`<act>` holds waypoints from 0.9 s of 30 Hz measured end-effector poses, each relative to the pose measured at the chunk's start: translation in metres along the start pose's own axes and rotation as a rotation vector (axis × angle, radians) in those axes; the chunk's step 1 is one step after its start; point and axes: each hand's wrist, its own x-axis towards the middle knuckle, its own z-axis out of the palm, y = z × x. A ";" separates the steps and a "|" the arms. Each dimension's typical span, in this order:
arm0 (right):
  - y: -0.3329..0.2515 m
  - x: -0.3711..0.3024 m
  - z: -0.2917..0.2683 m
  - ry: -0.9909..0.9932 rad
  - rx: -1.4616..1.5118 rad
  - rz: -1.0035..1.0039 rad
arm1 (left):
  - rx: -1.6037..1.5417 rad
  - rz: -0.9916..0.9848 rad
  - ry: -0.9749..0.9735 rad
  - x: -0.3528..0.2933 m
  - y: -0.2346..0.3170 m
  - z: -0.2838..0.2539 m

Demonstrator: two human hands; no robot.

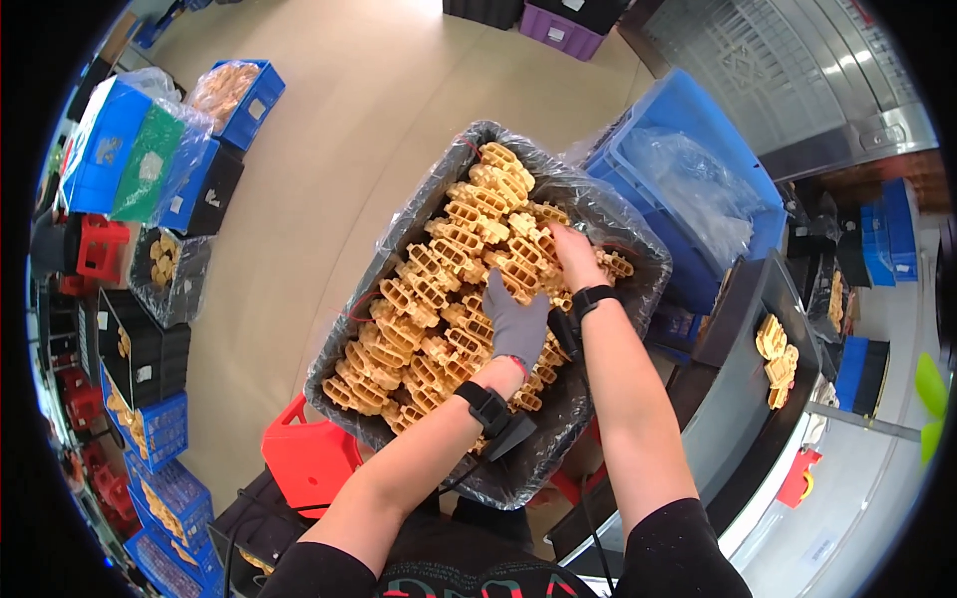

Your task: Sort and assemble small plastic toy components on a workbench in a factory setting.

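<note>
A large crate lined with clear plastic [618,224] holds stacked rows of pale yellow molded plastic parts [399,314] with slot-like openings. My left hand [516,321], in a grey glove, lies over the parts near the middle of the crate. Its thumb and fingers are spread, and I see nothing held between them. Bare, my right hand [576,261] reaches down among the parts on the crate's right side. Its fingertips are hidden, so whether they grip a part cannot be made out. Black bands circle both wrists.
Right of the crate stands a blue bin [688,169] with clear plastic inside. A dark-sided work surface [738,369] carries more yellow parts [776,359]. A red stool [309,453] is close at the left. Blue crates [164,429] line the far left.
</note>
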 end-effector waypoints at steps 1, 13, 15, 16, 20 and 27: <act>0.015 0.016 -0.014 0.132 -0.126 -0.084 | -0.007 0.013 -0.041 -0.004 0.006 0.011; 0.022 0.006 0.017 0.228 -0.013 -0.138 | 0.437 0.732 -0.068 0.016 0.013 -0.009; 0.029 0.015 0.012 0.201 0.069 -0.107 | 0.689 0.956 0.029 0.041 0.008 0.013; 0.037 0.021 -0.004 0.075 0.082 -0.125 | 0.680 1.040 0.046 0.047 0.002 0.029; 0.024 -0.002 0.008 -0.113 0.369 0.050 | 0.998 1.039 -0.029 0.069 -0.012 0.023; -0.033 -0.018 -0.017 0.110 -0.310 -0.123 | 0.933 1.082 -0.020 0.065 -0.010 0.020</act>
